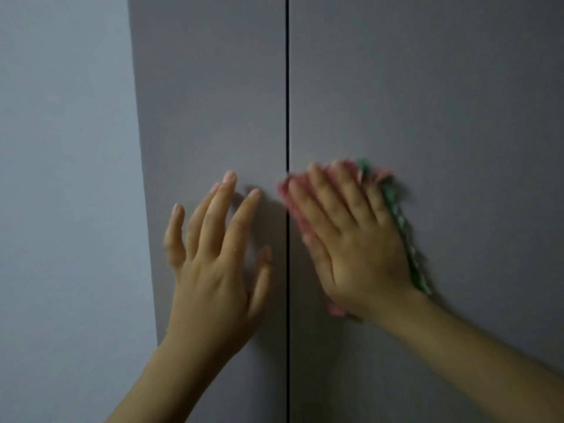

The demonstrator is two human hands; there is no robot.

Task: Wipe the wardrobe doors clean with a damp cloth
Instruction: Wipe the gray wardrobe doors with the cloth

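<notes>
Two grey wardrobe doors fill the view: the left door (213,102) and the right door (427,102), split by a thin dark vertical gap. My right hand (351,239) presses a pink and green cloth (393,206) flat against the right door, just right of the gap. The hand covers most of the cloth and only its edges show, blurred. My left hand (213,264) rests on the left door with fingers spread, holding nothing.
A pale blue-grey wall (67,209) runs along the left side, meeting the left door's outer edge. No handles show on either door.
</notes>
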